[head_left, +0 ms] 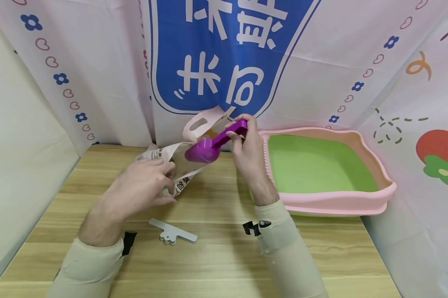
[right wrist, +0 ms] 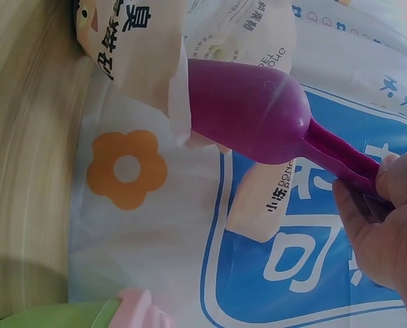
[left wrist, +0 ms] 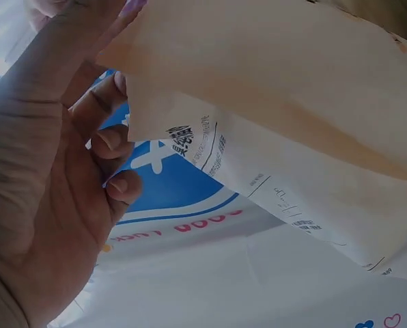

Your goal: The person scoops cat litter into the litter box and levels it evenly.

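My right hand (head_left: 248,155) grips the handle of a purple scoop (head_left: 205,150). The scoop's bowl lies partly inside the mouth of a pale printed litter bag (right wrist: 145,75), tilted down to the left. At the bag's near left side, my left hand (head_left: 143,182) holds the edge of its opening. In the left wrist view, the bag (left wrist: 278,102) stretches away from that hand's curled fingers (left wrist: 121,186). What lies inside the bag is hidden. A cut-out handle flap (head_left: 199,126) stands up behind the scoop.
To the right stands a litter box (head_left: 332,203) with a pink rim and green base. A light grey clip (head_left: 173,232) lies on the wooden table (head_left: 209,265) in front of the bag. Printed cloth (head_left: 112,62) hangs close behind the table.
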Action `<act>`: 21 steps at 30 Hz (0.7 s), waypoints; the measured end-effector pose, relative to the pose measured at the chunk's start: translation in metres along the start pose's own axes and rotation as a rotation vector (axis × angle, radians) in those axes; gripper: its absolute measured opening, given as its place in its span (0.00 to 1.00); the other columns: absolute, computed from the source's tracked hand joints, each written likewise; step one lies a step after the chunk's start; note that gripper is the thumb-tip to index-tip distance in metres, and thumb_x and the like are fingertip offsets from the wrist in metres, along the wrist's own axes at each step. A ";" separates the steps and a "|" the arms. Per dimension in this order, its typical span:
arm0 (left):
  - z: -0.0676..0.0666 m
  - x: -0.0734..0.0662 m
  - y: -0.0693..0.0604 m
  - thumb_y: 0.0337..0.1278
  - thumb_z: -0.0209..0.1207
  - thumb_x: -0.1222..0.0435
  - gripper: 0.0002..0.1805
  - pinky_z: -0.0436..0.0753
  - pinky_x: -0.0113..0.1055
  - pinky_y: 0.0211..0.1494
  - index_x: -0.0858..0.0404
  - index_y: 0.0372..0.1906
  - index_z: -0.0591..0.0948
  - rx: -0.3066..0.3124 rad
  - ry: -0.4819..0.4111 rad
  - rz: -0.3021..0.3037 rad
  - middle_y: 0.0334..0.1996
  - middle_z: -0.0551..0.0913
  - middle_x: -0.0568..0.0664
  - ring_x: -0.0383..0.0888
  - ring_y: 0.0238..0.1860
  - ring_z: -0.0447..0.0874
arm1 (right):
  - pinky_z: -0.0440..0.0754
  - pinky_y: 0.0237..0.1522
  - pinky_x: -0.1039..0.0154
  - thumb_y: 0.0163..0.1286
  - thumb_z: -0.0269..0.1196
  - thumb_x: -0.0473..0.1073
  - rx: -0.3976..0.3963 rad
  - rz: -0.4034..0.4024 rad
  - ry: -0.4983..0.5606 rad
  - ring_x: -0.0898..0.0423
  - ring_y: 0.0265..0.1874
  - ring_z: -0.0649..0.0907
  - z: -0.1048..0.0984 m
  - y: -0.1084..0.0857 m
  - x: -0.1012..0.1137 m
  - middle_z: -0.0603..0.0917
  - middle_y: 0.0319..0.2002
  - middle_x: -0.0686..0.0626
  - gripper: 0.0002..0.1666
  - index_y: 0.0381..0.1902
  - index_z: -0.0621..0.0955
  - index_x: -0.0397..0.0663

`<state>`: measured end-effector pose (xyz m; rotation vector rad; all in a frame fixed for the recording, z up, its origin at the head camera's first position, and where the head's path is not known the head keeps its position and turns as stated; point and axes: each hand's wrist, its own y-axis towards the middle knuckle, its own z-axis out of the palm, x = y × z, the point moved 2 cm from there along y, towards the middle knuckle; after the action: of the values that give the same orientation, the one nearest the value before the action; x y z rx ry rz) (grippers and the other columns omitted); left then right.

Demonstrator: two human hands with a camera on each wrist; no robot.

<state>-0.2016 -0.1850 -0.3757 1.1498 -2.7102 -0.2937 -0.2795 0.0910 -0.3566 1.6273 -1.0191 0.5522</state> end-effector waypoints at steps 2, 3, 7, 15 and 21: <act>0.003 0.000 0.000 0.49 0.92 0.48 0.11 0.89 0.62 0.70 0.37 0.34 0.99 0.024 0.020 0.005 0.41 0.84 0.39 0.45 0.49 0.86 | 0.94 0.73 0.47 0.90 0.62 0.39 -0.004 0.005 -0.003 0.37 0.67 0.94 0.000 0.000 -0.001 0.93 0.61 0.35 0.22 0.71 0.71 0.34; 0.003 0.000 0.000 0.49 0.92 0.49 0.11 0.90 0.60 0.66 0.36 0.33 0.99 0.029 0.029 0.008 0.41 0.84 0.39 0.44 0.48 0.85 | 0.94 0.73 0.47 0.90 0.62 0.39 -0.007 0.005 -0.004 0.37 0.67 0.94 0.000 0.000 -0.001 0.93 0.61 0.35 0.22 0.71 0.71 0.35; 0.004 -0.001 -0.002 0.46 0.93 0.54 0.13 0.89 0.59 0.65 0.32 0.29 0.97 0.027 0.022 0.032 0.36 0.87 0.33 0.42 0.45 0.84 | 0.95 0.72 0.47 0.89 0.62 0.40 -0.024 -0.017 -0.021 0.37 0.66 0.95 0.000 0.000 -0.002 0.93 0.60 0.35 0.22 0.70 0.72 0.35; 0.001 -0.011 -0.003 0.59 0.86 0.56 0.14 0.82 0.44 0.50 0.33 0.27 0.93 0.162 -0.182 -0.030 0.31 0.86 0.21 0.33 0.39 0.78 | 0.96 0.70 0.50 0.89 0.64 0.38 -0.030 -0.071 -0.078 0.37 0.64 0.95 0.001 -0.002 -0.006 0.92 0.58 0.35 0.21 0.69 0.73 0.33; -0.003 -0.005 0.003 0.67 0.82 0.60 0.08 0.91 0.58 0.66 0.46 0.36 0.92 0.039 -0.144 -0.127 0.32 0.93 0.36 0.43 0.39 0.92 | 0.95 0.72 0.49 0.89 0.63 0.36 0.024 -0.054 -0.056 0.36 0.66 0.94 0.000 -0.004 -0.003 0.92 0.59 0.35 0.20 0.70 0.72 0.33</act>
<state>-0.1991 -0.1797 -0.3727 1.3650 -2.7814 -0.3555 -0.2780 0.0918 -0.3610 1.6952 -1.0098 0.4869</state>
